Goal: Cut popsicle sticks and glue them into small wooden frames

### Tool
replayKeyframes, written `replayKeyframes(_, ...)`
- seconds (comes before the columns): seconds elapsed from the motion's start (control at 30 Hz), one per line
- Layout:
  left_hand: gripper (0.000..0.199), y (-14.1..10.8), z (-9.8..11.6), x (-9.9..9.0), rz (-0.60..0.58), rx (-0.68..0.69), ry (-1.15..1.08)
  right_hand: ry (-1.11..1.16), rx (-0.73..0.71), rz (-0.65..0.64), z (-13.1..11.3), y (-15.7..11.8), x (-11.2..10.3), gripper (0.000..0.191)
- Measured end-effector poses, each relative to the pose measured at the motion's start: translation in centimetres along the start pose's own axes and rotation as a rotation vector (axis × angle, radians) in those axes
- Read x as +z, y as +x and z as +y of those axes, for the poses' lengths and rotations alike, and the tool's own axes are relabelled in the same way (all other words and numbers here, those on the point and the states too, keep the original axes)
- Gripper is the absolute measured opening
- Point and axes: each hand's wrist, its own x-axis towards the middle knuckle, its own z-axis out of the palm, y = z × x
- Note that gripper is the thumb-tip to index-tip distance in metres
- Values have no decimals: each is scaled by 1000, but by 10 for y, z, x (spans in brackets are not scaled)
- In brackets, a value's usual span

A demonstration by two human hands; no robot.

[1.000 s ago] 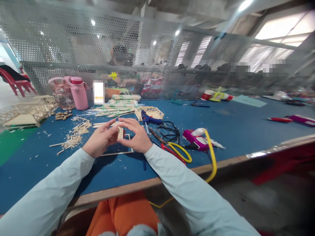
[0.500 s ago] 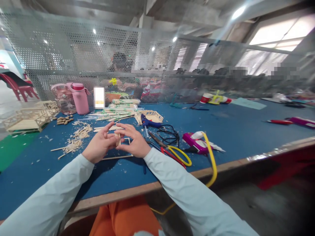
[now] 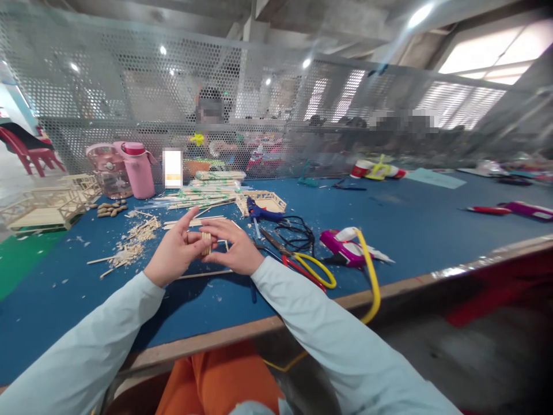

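Between my two hands is a small bundle of short wooden sticks (image 3: 206, 243), standing upright side by side. My left hand (image 3: 175, 251) pinches it with thumb and fingers, its index finger stretched up. My right hand (image 3: 235, 245) curls around it from the other side, fingertips and thumb at the bundle. Below the hands, on the blue table (image 3: 190, 314), lies a thin wooden stick frame (image 3: 205, 274), partly hidden by them. Right of my right hand lie scissors with yellow handles (image 3: 317, 270) and a blue glue gun (image 3: 263, 213).
Stick scraps (image 3: 138, 239) and peanuts (image 3: 112, 208) lie left. Bundled sticks (image 3: 211, 193) are at the back beside a pink bottle (image 3: 140, 173). Stick models (image 3: 43, 210) stand far left. A purple glue gun (image 3: 343, 248) with a yellow cord lies right. A perforated metal screen (image 3: 259, 115) stands behind.
The stick bundle has turned slightly between my fingers and my hands have shifted only a little. The whole view has moved slightly; the tools on the table lie as before.
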Motion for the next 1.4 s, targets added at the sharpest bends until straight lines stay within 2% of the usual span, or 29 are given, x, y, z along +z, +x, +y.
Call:
replayKeyframes(0.17, 100, 0, 2, 1, 19, 23, 35, 3, -6, 2, -2, 0, 1, 50)
replayKeyframes(0.23, 98, 0, 3, 1, 44, 27, 36, 21, 23, -9, -3, 1, 0, 63)
replayKeyframes(0.33, 95, 1, 3, 0, 87, 25, 18, 69, 109, -8, -5, 0, -1, 92)
replayKeyframes(0.4, 93, 1, 4, -1, 100, 19, 13, 92, 146, 9, -7, -1, -3, 98)
replayKeyframes(0.6, 92, 1, 4, -1, 110, 27, 35, 113, 154, 28, -7, -3, -5, 75)
replayKeyframes(0.7, 92, 2, 4, -2, 118, 20, -41, 113, 151, 68, -7, -3, -6, 63)
replayKeyframes(0.8, 91, 3, 2, -3, 155, -51, -155, 77, 132, 68, -7, -2, -6, 67)
replayKeyframes(0.93, 90, 3, 0, -3, 165, -130, -203, -17, 86, 9, -10, -1, -6, 76)
replayKeyframes(1.07, 92, 3, 0, -2, 152, -139, -214, -21, 106, 27, -12, 0, -7, 71)
replayKeyframes(1.2, 89, 5, 0, -2, 160, -121, -216, -41, 230, 208, -18, -5, -22, 53)
replayKeyframes(1.27, 87, 6, -1, -3, 173, -122, -206, -154, 322, 234, -22, -13, -38, 36)
replayKeyframes(1.33, 86, 8, -2, -4, 189, -121, -200, -384, 451, 89, -26, -25, -59, 17)
replayKeyframes(1.4, 87, 8, -3, -5, 191, -119, -200, -672, 655, -121, -30, -40, -81, 19)
